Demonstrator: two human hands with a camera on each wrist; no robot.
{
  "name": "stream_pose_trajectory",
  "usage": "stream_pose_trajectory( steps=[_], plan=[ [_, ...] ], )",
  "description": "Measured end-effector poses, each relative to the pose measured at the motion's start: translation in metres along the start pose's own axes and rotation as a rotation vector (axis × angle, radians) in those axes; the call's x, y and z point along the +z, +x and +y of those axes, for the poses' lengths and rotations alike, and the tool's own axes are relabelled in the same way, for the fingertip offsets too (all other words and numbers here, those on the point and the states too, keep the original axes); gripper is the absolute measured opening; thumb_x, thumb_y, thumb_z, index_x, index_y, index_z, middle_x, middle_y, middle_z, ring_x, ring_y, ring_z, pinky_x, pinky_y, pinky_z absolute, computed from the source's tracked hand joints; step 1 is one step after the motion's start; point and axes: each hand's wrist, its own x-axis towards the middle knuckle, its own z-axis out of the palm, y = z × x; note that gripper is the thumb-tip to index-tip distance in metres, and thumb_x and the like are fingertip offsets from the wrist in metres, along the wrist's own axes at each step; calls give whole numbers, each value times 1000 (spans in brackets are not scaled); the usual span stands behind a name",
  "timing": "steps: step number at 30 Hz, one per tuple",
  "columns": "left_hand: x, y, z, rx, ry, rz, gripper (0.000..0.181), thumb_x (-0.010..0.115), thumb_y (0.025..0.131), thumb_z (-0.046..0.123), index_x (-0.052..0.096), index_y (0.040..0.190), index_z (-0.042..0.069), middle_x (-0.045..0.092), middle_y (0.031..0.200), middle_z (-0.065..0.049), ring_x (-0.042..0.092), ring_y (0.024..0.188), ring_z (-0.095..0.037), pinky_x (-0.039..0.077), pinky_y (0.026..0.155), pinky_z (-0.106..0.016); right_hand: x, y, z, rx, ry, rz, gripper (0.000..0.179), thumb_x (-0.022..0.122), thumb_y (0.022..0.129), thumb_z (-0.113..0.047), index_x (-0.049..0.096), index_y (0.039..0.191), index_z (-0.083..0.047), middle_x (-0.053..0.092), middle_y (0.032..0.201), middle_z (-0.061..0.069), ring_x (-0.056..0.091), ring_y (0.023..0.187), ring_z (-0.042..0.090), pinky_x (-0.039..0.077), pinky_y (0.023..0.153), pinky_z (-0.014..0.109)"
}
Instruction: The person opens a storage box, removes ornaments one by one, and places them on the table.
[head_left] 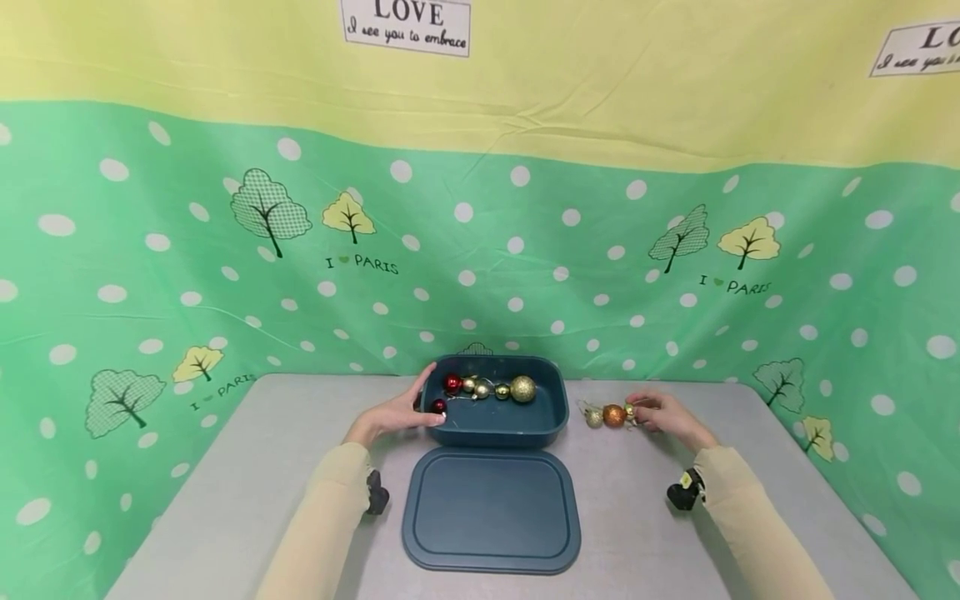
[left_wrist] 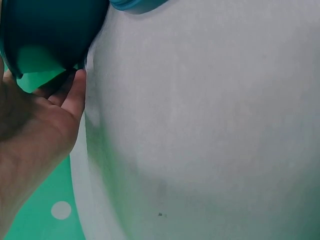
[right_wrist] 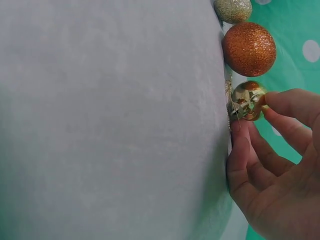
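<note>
My left hand (head_left: 396,414) grips the left end of a dark blue box (head_left: 498,437), its thumb over the front rim. In the left wrist view the fingers lie against the box's side wall (left_wrist: 50,30). Inside the box are red baubles (head_left: 452,383), small gold baubles (head_left: 502,391) and a larger glittery gold bauble (head_left: 522,389). To the right of the box, my right hand (head_left: 667,416) pinches a small shiny gold bauble (right_wrist: 249,100) at the table surface. Beside that lie an orange glitter bauble (right_wrist: 249,49) and a pale gold glitter bauble (right_wrist: 233,10).
A flat blue lid (head_left: 491,510) lies on the grey table (head_left: 630,525) directly in front of the box. Behind the table hangs a green and yellow printed cloth (head_left: 517,242), which also runs along both sides.
</note>
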Motion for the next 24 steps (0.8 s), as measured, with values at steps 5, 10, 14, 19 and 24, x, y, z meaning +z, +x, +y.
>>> stream_pose_trajectory(
  steps=[5, 10, 14, 19, 24],
  plan=[
    [1, -1, 0, -6, -8, 0, 107, 72, 87, 24, -9, 155, 31, -11, 158, -22, -3, 142, -46, 10, 108, -65, -3, -3, 1, -4, 20, -11, 39, 51, 98, -8, 47, 129, 15, 57, 115, 27, 60, 95, 30, 52, 74, 37],
    [0, -1, 1, -13, -6, -2, 107, 73, 86, 26, -9, 155, 32, -11, 158, -22, -4, 142, -46, 9, 108, -65, -9, -5, 3, 2, 43, -4, 41, 49, 99, -10, 44, 132, 14, 55, 119, 29, 60, 99, 34, 52, 79, 39],
    [1, -1, 1, -12, -7, -1, 108, 74, 85, 29, -9, 155, 32, -11, 158, -22, -4, 142, -46, 9, 108, -65, -15, -8, 2, -35, 61, 25, 42, 49, 99, -9, 42, 134, 15, 50, 125, 34, 57, 104, 39, 52, 81, 43],
    [1, -2, 2, -9, 0, -2, 108, 74, 85, 30, -9, 155, 31, -12, 158, -21, -5, 142, -45, 9, 108, -65, -15, -12, -9, -104, 50, 59, 43, 48, 100, -10, 40, 134, 15, 46, 129, 37, 52, 110, 45, 51, 85, 50],
    [1, -2, 2, -3, -9, -3, 109, 74, 85, 29, -10, 155, 29, -13, 158, -21, -5, 142, -46, 8, 108, -65, -7, -14, -35, -145, -9, 133, 39, 49, 101, -10, 46, 132, 13, 48, 128, 34, 51, 112, 44, 49, 86, 50]
  ],
)
